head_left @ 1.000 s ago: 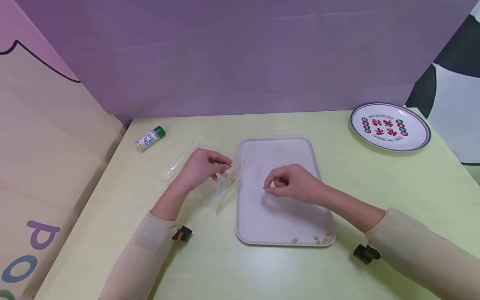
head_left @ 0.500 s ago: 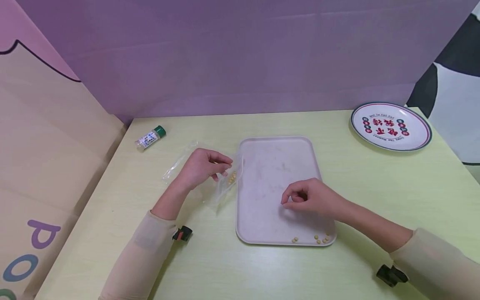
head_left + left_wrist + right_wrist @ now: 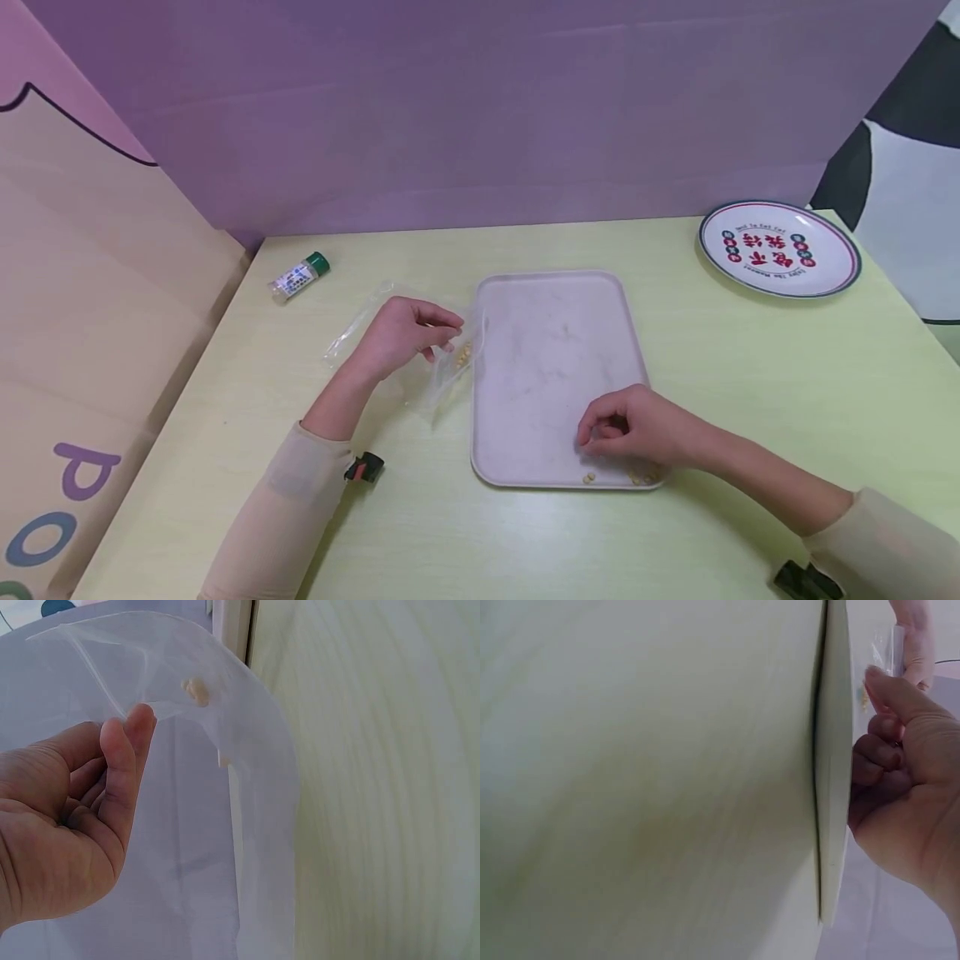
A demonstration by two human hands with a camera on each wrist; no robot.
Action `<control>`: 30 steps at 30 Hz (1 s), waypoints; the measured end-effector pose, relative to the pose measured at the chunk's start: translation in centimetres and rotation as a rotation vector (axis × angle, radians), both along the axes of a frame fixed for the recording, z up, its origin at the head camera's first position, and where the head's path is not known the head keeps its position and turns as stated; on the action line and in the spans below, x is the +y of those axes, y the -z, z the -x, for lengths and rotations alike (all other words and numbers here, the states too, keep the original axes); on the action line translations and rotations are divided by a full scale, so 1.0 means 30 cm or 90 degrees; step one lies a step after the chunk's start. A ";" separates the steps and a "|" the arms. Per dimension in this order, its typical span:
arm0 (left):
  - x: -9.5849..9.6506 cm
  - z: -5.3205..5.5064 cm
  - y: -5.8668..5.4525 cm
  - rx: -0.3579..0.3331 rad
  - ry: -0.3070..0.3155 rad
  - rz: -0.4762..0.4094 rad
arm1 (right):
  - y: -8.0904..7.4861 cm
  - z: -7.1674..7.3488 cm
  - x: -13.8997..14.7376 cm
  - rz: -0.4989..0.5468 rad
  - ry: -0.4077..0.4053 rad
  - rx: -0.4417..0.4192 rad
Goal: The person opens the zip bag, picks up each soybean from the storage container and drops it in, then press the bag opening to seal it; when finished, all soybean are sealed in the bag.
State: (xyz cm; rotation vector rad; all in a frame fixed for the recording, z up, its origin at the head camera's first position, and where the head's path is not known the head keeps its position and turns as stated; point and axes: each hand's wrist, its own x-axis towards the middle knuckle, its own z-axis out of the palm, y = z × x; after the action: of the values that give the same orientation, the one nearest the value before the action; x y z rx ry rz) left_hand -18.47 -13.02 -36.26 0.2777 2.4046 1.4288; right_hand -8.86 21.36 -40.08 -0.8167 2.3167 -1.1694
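My left hand (image 3: 405,333) pinches a clear plastic bag (image 3: 262,750) at its edge. Several small pale-yellow beans (image 3: 463,355) lie inside the bag, which leans against the left side of a pale lilac tray (image 3: 547,333). In the left wrist view the bag's film arches above and beyond my fingers (image 3: 120,757). Over the tray's near right part hovers my right hand (image 3: 637,425), loosely curled, with thumb and index finger close together and nothing visible between them. A few more beans (image 3: 589,478) lie along the tray's near edge, some partly hidden by this hand.
A small green-capped bottle (image 3: 300,277) lies on its side at the back left of the table (image 3: 420,533). At the back right sits an oval plate (image 3: 780,250) with red characters. A purple partition (image 3: 487,117) rises behind the table.
My right hand has moved from the tray's middle toward its near right corner and now partly covers the beans there. The left hand and the bag have stayed put.
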 end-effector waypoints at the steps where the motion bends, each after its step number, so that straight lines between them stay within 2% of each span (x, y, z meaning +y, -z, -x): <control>1: -0.001 0.000 0.001 0.000 0.000 0.000 | -0.002 -0.001 0.001 -0.002 -0.012 0.003; 8: 0.000 0.002 0.005 0.000 -0.001 0.000 | -0.010 -0.016 0.005 0.003 -0.073 0.013; 13: 0.001 0.002 0.003 -0.003 -0.004 0.001 | -0.010 -0.024 0.005 -0.012 -0.082 0.003; 20: 0.002 -0.001 0.002 -0.004 -0.003 0.002 | 0.005 -0.025 0.000 -0.029 -0.100 0.043; 30: 0.004 -0.001 0.000 -0.003 -0.006 0.007 | 0.000 -0.026 -0.005 -0.044 -0.116 0.068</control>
State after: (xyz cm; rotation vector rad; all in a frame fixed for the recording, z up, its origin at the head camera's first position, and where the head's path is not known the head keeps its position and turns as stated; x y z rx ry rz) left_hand -18.45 -12.89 -36.26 0.2605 2.4117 1.4187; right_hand -8.07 21.20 -40.09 -1.0638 2.2960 -0.9843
